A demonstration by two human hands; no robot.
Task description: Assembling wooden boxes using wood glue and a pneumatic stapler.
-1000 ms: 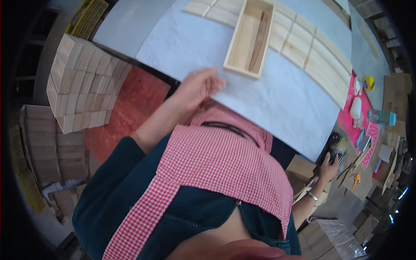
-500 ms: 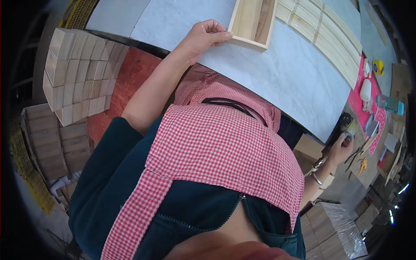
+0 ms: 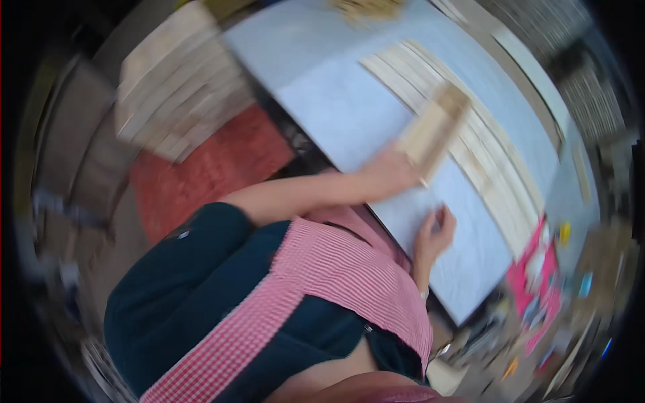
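Observation:
My left hand (image 3: 393,176) is closed on the near end of a shallow, open wooden box (image 3: 424,138). The box is tilted and smeared by motion above the pale marbled tabletop (image 3: 349,107). My right hand (image 3: 433,235) is nearer the table's front edge, below the box and apart from it. Its fingers are curved with a gap to the thumb, and nothing shows in them. Behind the box runs a row of light wooden pieces (image 3: 497,181), laid side by side across the table; the box covers part of it.
To the left, stacked wooden boxes (image 3: 181,80) stand on a red surface (image 3: 215,168). A pink cloth (image 3: 537,275) with small items lies off the table's right end. Yellowish pieces (image 3: 366,8) are at the far edge, and stacked material (image 3: 591,101) is at far right.
The view has swung round. My left hand has carried the box over toward the wooden row. My right hand has left the dark object by the table's right corner and come in over the tabletop.

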